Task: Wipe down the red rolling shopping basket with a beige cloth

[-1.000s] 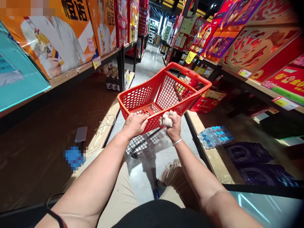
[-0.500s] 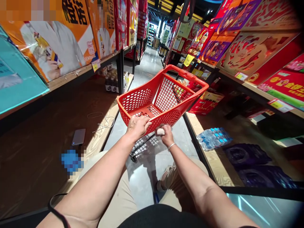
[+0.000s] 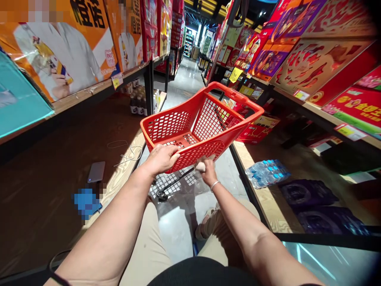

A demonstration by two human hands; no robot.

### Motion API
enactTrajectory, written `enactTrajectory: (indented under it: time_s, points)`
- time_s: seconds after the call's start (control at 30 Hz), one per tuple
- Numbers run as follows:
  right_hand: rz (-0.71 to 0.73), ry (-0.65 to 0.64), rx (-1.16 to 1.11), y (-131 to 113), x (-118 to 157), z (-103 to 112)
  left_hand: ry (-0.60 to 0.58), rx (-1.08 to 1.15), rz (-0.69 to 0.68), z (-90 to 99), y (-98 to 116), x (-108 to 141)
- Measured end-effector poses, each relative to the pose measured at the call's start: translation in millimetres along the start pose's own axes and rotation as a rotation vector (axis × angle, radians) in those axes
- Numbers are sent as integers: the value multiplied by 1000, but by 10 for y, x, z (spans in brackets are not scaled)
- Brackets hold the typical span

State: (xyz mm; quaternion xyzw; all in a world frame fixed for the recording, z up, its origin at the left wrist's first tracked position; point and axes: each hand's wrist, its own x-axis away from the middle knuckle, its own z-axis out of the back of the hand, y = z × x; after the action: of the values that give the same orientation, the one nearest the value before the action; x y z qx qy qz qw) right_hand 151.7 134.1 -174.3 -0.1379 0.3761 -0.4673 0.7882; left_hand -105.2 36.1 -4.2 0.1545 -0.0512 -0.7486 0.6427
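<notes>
A red plastic shopping cart (image 3: 166,123) stands at an angle in the aisle, its basket bare inside. My left hand (image 3: 162,159) is closed over the near rim of the basket, thumb toward me. Beside the cart's near side wall, my right hand (image 3: 209,171) is closed on a small whitish wad (image 3: 201,166), its material too blurred to make out. Whether that wad touches the cart cannot be told. One black caster wheel (image 3: 162,195) shows below the basket, on the grey floor.
Shelves with gift boxes (image 3: 324,71) and orange cartons (image 3: 86,43) line both sides. On the low left ledge lie a white power bank-like slab (image 3: 96,171) and a thin cable (image 3: 131,153). Shrink-wrapped water bottles (image 3: 268,173) sit on the right ledge. My legs straddle the aisle floor.
My left hand has moved left and slightly down with the cart's near rim, and the cart has swung a little left. My right hand stays nearly in place, still holding the whitish wad.
</notes>
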Motion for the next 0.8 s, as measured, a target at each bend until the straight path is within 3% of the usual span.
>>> enactTrajectory:
  time_s: [0.07, 0.13, 0.23, 0.33, 0.4, 0.47, 0.6, 0.67, 0.73, 0.8]
  points:
    - [-6, -53, -43, 42, 173, -69, 4, -51, 39, 22, 61, 21]
    - [-52, 22, -50, 43, 144, 11, 47, -87, 66, 4, 152, 32]
    - [-60, 231, -95, -46, -209, 361, 116, -101, 47, -78, 275, 16]
    - [43, 484, -89, -214, -662, 793, 108, -113, 35, -162, 322, -37]
    - [115, 568, -29, -351, -864, 978, 102, -97, 49, -197, 319, -81]
    - [160, 499, 57, -512, -924, 1011, 105, -66, 74, -214, 313, -120]
    - [227, 93, 289, -907, -717, 775, 129, -37, 114, -233, 340, -144]
    - [310, -36, 367, -1062, -618, 694, 161, -38, 115, -244, 354, -129]
    - [392, -91, 412, -1094, -629, 732, 189, -33, 122, -254, 349, -108]
    - [404, -82, 451, -970, -770, 892, 198, -16, 135, -260, 322, -90]
